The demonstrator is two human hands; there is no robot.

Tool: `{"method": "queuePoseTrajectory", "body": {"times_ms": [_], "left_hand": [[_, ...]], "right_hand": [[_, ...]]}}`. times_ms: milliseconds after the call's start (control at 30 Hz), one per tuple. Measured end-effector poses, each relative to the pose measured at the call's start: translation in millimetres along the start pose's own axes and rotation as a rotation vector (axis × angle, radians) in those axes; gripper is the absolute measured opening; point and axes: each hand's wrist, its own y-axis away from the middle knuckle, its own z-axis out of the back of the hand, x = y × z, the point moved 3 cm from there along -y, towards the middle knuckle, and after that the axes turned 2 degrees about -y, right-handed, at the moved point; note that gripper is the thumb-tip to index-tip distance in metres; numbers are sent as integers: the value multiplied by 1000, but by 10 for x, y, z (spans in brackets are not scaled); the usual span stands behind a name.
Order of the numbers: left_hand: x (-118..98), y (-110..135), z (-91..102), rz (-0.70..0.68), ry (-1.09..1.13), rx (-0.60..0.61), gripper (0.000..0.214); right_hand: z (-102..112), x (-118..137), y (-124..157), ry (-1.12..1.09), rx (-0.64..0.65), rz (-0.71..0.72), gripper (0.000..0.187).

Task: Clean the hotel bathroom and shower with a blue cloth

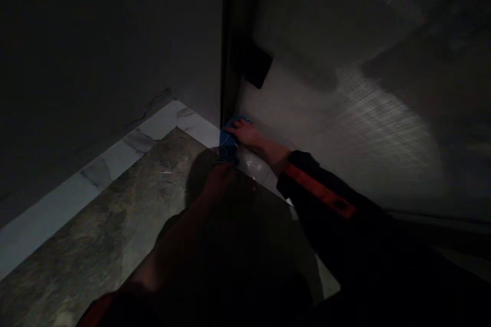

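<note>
A crumpled blue cloth (227, 147) with thin pale lines lies against the foot of a dark door frame (227, 82). My right hand (245, 133) is on its upper part, fingers curled over the fabric and pressing it at the frame. At the cloth's lower end, my left hand (218, 179) reaches in from below and appears to grip it, though deep shadow blurs the fingers. Both forearms are bare below dark sleeves with red stripes.
A white marbled skirting (111, 166) runs along the dark wall to the corner. The stained grey floor (115, 219) lies below it. On the right is a broad pale grey surface (330, 127), lit in one patch. A dark block (258, 66) juts out beside the frame.
</note>
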Motion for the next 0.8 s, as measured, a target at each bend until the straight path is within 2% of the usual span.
{"method": "queuePoseTrajectory", "body": {"times_ms": [100,133,200,267,400,500,600,667,700,733,800], "left_hand": [[231,584,-184,101,-82,102,36],[252,765,-180,130,-106,131,35],[206,1041,-85,154,-143,175,31],[82,1188,67,140,-167,206,27],[-188,1228,297,84,-222,251,25],[-321,1189,329,57,-290,301,29],[-432,1187,311,47,-359,390,36],[-523,1225,317,49,-398,446,40],[-577,1257,325,53,-414,467,40],[-637,1294,332,56,-427,484,40],[-773,1379,324,60,-444,512,39]], "right_hand": [[-564,82,71,-94,-53,-144,49],[-684,48,209,-109,-90,-156,48],[-868,-111,678,-130,-95,-134,46],[-1031,-364,1383,-144,2,-149,45],[-1409,-896,3150,-160,207,-326,48],[-1734,-1096,4404,-206,326,-591,50],[-1931,-1055,5316,-320,398,-993,55],[-1937,-954,5619,-439,393,-1307,61],[-1906,-897,5649,-496,380,-1432,63],[-1858,-839,5588,-541,360,-1514,66],[-1737,-714,5207,-585,297,-1533,68]]}}
